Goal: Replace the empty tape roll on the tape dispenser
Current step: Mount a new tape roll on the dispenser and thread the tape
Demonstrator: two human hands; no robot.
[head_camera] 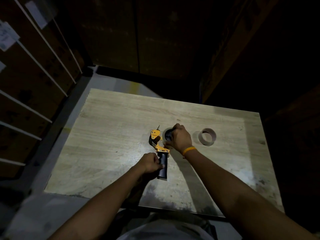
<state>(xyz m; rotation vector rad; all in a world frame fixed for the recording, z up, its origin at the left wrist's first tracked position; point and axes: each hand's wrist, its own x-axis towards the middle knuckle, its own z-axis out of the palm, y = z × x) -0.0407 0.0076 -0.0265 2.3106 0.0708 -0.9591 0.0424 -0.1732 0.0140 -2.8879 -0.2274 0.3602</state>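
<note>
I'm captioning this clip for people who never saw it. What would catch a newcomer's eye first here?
First the orange tape dispenser at the middle of the lit wooden table, the left hand gripping its black handle and the right hand over the roll on its hub. Next, a separate tape roll lies alone to the right of the hands. All around is dark, with stacked cartons at left.

A single wide-angle head camera looks steeply down and forward from above the person's chest onto the worktop [107, 129], at about arm's reach. The worktop fills the middle of the view, stacked boxes [26, 84] rising to its left.
</note>
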